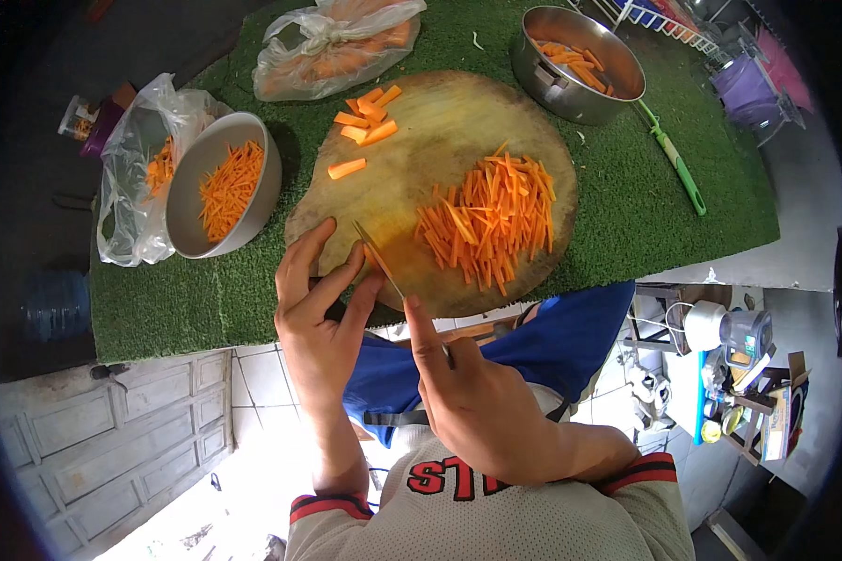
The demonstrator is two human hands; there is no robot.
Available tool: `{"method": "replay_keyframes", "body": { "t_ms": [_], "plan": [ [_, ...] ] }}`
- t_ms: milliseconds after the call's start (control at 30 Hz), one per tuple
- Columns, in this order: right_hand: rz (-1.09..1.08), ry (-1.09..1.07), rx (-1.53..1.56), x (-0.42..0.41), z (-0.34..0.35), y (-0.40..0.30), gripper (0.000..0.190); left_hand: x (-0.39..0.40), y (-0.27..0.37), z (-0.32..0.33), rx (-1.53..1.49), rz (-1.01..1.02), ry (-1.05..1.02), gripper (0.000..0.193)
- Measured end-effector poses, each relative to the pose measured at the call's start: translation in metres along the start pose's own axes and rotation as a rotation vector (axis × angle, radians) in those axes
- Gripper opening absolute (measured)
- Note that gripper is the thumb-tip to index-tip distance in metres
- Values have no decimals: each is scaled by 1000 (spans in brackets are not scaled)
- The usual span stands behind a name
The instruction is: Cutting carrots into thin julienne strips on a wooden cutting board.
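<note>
My right hand [473, 396] grips a knife [382, 263], its blade pointing up and to the left over the near left part of a round wooden cutting board [421, 119]. The fingertips of my left hand [323, 308] hold a small carrot piece [370, 257] against the board, right beside the blade. To the right on the board lies a large pile of carrot strips [498, 217]. Several thicker carrot sticks [372, 116] sit at the board's far left, with a single carrot stick [347, 168] nearer to me.
Left of the board, a bowl of shredded carrot [270, 175] stands beside an open plastic bag [123, 210]. A knotted bag of carrots [337, 49] lies beyond. At the far right are a metal pot [582, 98] with carrot sticks and a green-handled peeler or similar utensil [680, 165].
</note>
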State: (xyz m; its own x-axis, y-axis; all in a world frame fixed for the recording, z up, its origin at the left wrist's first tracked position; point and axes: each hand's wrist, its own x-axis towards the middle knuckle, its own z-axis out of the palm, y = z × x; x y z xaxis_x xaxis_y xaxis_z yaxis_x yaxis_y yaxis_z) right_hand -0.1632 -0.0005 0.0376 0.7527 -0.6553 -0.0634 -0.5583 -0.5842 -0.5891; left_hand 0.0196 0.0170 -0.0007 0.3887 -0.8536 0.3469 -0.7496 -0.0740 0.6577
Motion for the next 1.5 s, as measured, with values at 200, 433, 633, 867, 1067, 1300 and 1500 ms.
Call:
{"method": "replay_keyframes", "body": {
  "t_ms": [200,433,633,867,1067,1300,1500],
  "plan": [
    [7,21,-74,15,1,-7,80,1,3,-3,30,4,-18,36],
    [13,59,-73,23,4,-1,75,2,2,-2,-20,-26,-1,37],
    [-23,48,85,9,-6,8,74,3,1,-2,-36,-40,-1,35],
    [-50,17,86,9,-6,7,75,3,0,-2,-24,-30,-4,35],
    [-36,65,-49,9,4,2,74,2,-6,2,-73,-13,14,34],
    [11,105,-106,19,11,-11,79,4,-2,-3,-72,-57,-17,32],
    [-16,175,-175,34,10,-11,71,4,-2,-1,-91,-36,15,31]
  ]
}}
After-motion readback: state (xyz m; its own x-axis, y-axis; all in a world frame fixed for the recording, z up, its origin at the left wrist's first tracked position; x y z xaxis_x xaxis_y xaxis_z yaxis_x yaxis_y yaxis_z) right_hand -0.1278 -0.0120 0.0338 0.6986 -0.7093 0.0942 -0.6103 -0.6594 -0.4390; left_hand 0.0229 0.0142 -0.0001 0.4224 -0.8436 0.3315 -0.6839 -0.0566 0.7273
